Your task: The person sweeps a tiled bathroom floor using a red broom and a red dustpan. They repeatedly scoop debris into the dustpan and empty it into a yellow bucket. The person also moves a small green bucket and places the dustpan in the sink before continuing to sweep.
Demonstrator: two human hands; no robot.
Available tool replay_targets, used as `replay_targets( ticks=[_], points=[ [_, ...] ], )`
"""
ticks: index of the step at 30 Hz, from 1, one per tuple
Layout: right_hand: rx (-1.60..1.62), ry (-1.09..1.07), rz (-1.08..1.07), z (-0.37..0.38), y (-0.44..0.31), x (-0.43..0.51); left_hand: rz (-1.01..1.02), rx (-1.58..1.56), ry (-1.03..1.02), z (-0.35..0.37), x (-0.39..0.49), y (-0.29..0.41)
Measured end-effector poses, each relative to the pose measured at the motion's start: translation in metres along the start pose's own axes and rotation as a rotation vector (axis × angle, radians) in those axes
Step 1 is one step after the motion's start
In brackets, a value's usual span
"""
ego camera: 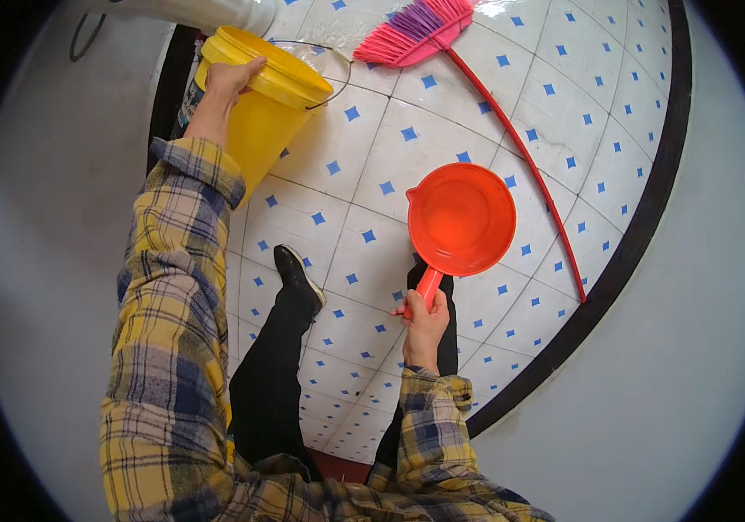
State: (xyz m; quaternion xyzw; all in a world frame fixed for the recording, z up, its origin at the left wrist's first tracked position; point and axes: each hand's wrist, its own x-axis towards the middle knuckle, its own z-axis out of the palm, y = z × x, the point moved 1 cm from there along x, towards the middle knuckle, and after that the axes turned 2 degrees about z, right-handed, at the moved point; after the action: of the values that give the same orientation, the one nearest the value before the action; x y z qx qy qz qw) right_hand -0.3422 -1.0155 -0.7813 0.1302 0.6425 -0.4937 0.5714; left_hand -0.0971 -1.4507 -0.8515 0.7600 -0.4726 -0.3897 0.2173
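Observation:
My left hand (230,79) grips the near rim of a yellow plastic bucket (258,137), which leans away from me at the upper left. Its thin wire handle (349,77) hangs out to the right, and the bucket's inside is mostly hidden. Clear water (339,32) splashes over the floor just beyond its mouth. In front of my right leg, my right hand (426,320) is closed around the handle of a red plastic dipper (462,218). The dipper's bowl faces up, with its small spout to the left; I cannot tell whether liquid is in it.
A broom with pink and purple bristles (415,32) lies on the white tiled floor (372,196), its red handle (522,147) reaching the dark baseboard (633,248) at right. Behind the bucket stands a white rounded fixture (242,14). Pale walls (640,391) flank both sides.

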Motion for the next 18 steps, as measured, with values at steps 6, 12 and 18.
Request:
replay_targets(
  ticks=[6, 12, 18],
  points=[
    [-0.015, 0.05, 0.018, -0.012, 0.005, -0.005, 0.129, 0.417, 0.06, 0.048, -0.021, 0.039],
    [0.024, -0.011, 0.029, -0.019, -0.001, -0.003, 0.193, 0.714, -0.015, 0.099, -0.049, 0.078],
    [0.018, -0.022, 0.028, -0.022, -0.006, -0.001, 0.265, 0.824, 0.006, 0.104, -0.067, 0.085]
  ],
)
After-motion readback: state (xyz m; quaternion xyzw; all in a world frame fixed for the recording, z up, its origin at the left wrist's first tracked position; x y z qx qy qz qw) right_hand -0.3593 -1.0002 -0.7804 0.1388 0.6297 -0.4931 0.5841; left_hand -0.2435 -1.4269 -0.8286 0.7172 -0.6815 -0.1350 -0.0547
